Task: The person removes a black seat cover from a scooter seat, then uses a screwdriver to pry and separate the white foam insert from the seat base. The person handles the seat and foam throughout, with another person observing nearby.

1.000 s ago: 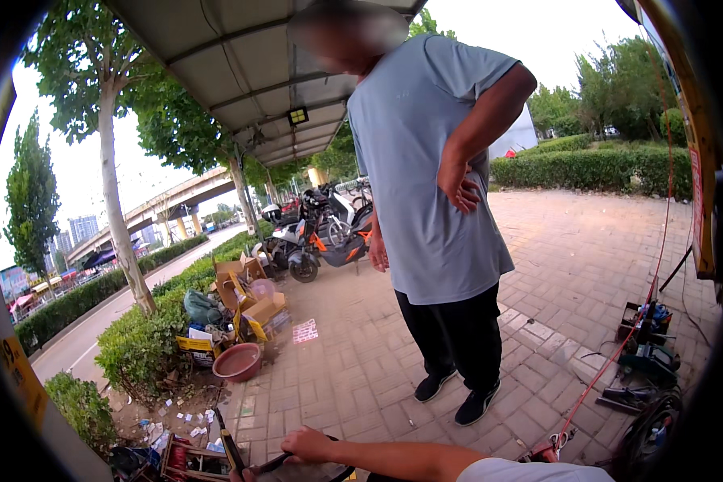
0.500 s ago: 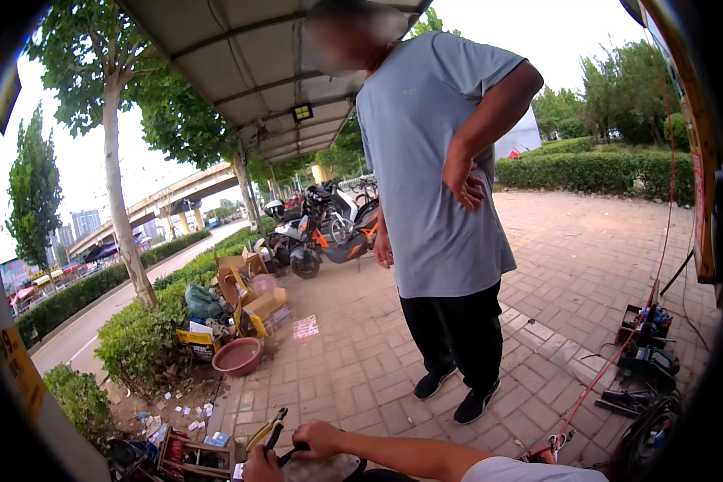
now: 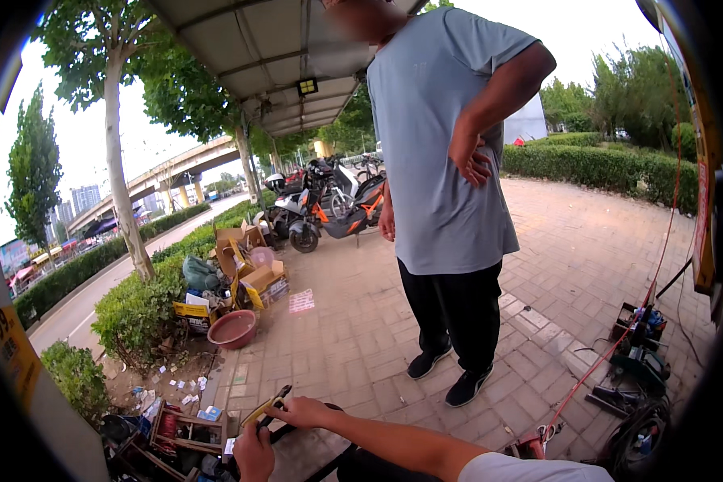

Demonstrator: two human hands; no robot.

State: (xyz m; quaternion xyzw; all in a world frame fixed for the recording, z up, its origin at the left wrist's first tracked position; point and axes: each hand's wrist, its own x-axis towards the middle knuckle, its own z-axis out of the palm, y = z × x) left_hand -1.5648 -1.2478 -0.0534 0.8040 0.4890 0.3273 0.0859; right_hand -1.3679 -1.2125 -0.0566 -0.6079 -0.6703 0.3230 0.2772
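Note:
A narrow tan and black piece slants up between my hands near the lower edge; I cannot make out its kind. My right hand reaches across from the right and closes on its upper part, close to the black tip. Lower down, my left hand has its fingers curled around the lower end, the thumb pointing up along it. Below the right wrist runs a dark bar or strap, partly hidden by my hands.
A person in a grey-blue shirt stands ahead, hand on hip. At lower left lies a wooden frame among clutter. A reddish basin sits by cardboard boxes. On the right are a red hose, tools and coiled black cable.
The view has shifted, so the standing person sits higher in it. My hands have moved slightly left, and the tan piece now lies straighter and flatter between them.

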